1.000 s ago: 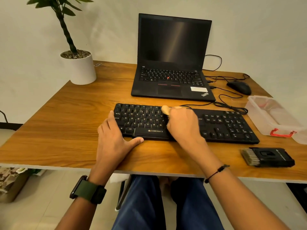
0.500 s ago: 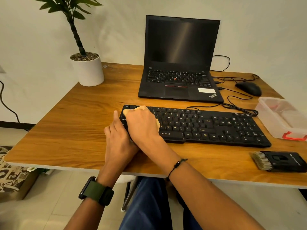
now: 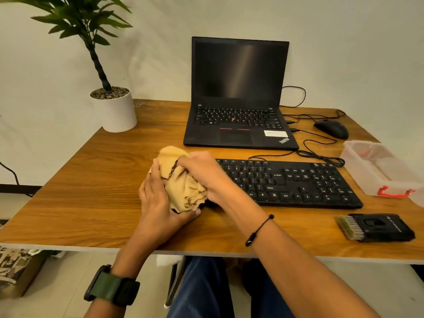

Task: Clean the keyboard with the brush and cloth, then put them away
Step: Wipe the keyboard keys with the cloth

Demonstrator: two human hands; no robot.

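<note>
Both hands, left hand [image 3: 158,203] and right hand [image 3: 202,173], gripped the bunched tan cloth [image 3: 181,180] over the black keyboard's [image 3: 298,182] left end (brush [image 3: 376,227] lay well apart, right).

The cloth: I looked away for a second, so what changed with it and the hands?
The right hand swept the cloth leftward across the keyboard to its left end; now the left hand grips it too, bunched up. The brush and container stayed put.
</note>
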